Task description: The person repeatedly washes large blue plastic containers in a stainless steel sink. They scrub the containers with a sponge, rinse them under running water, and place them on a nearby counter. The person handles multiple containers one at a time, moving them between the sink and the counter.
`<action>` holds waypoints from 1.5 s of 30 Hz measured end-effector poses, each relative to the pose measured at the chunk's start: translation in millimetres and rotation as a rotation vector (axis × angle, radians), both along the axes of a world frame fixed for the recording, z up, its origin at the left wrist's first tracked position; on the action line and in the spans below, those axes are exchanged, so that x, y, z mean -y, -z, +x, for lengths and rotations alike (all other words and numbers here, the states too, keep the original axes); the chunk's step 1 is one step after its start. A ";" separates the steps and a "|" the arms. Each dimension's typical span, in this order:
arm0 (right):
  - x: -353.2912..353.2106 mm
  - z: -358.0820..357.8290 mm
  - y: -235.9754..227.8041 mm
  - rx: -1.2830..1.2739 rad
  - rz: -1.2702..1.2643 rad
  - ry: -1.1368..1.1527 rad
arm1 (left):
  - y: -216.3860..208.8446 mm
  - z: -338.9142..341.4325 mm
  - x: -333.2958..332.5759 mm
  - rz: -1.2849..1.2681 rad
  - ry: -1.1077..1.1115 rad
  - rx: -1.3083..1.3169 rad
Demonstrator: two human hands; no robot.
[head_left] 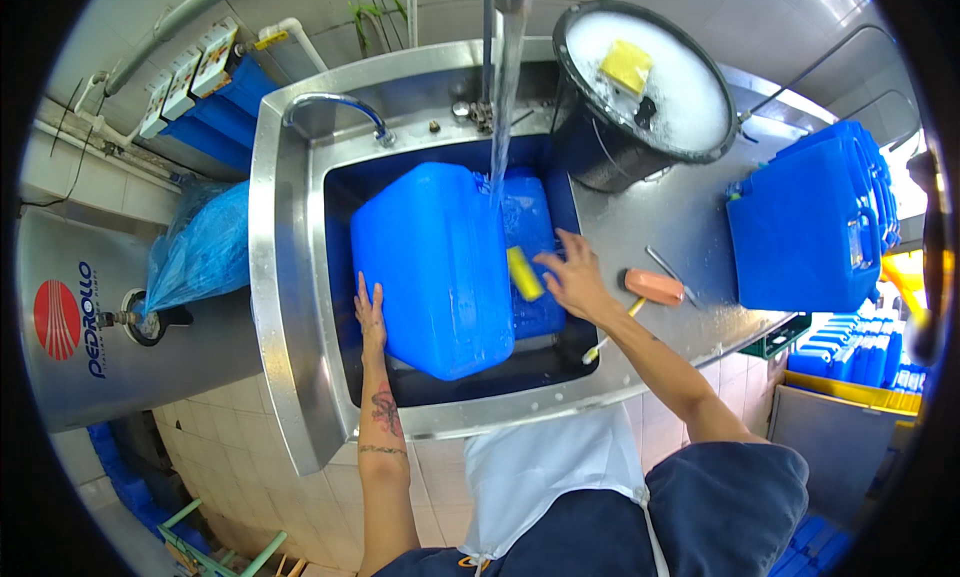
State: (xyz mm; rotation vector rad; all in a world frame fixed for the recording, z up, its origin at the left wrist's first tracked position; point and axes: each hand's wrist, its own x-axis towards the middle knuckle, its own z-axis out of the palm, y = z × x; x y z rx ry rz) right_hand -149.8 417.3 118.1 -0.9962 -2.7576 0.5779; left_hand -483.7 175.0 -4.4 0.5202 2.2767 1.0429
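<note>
A large blue plastic jerrycan (430, 277) lies tilted in the steel sink (460, 417). My left hand (369, 317) rests flat against its left side, fingers stretched out. A yellow sponge (524, 273) is at the jerrycan's right side. Just right of the sponge, my right hand (575, 277) has its fingers spread and seems apart from it. A second blue container (535, 227) sits deeper in the sink, partly hidden by the first. Water (500, 107) streams down from above near the jerrycan's upper right corner.
A black bucket (590, 142) of suds holds another yellow sponge (627, 66). On the steel counter lie an orange-pink block (655, 286), a thin metal rod (660, 264) and a small brush (592, 355). Blue jerrycans (800, 227) stand at right. A curved faucet (340, 99) rises behind the sink.
</note>
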 end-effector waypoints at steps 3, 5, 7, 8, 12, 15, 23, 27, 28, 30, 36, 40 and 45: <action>23.8 3.6 54.1 0.206 0.184 -0.030 | -3.9 -3.7 2.8 0.184 -0.009 0.142; 32.0 -12.1 78.1 0.208 0.177 -0.063 | -2.7 -2.0 -0.1 0.308 -0.018 0.241; 40.3 -18.1 117.5 0.156 0.050 -0.115 | -5.7 -0.1 -8.8 0.439 -0.009 0.337; 41.5 -27.1 134.2 0.088 -0.126 0.000 | -4.4 -2.6 -9.9 0.448 -0.022 0.344; 41.1 -79.9 175.2 -0.251 -0.786 0.311 | 6.3 -10.5 0.5 0.480 -0.046 0.392; 44.8 -120.2 188.2 -0.158 -0.693 0.352 | 13.0 -11.0 6.2 0.529 -0.062 0.467; 84.7 -154.2 233.4 0.295 -0.412 0.095 | 1.8 -18.0 -1.3 0.635 -0.040 0.678; 52.1 -93.8 182.6 0.439 -0.880 0.003 | -9.3 -14.3 18.5 0.083 0.057 -0.205; 44.4 -68.8 159.2 0.229 -0.934 0.085 | -26.0 -11.3 12.1 0.157 0.070 -0.164; 27.7 -26.9 109.3 -0.164 -1.037 0.262 | -63.2 0.6 -6.4 0.306 0.094 -0.081; 60.9 -41.2 -32.4 -0.713 -0.597 -0.052 | -105.9 65.7 -32.1 0.117 0.054 -0.052; 94.5 -57.5 -15.0 -0.690 -0.215 -0.178 | -107.5 92.5 -46.7 -0.007 0.045 -0.141; -3.1 -107.7 -16.7 -0.598 -0.118 -0.051 | -112.0 89.5 -44.3 -0.006 0.082 -0.138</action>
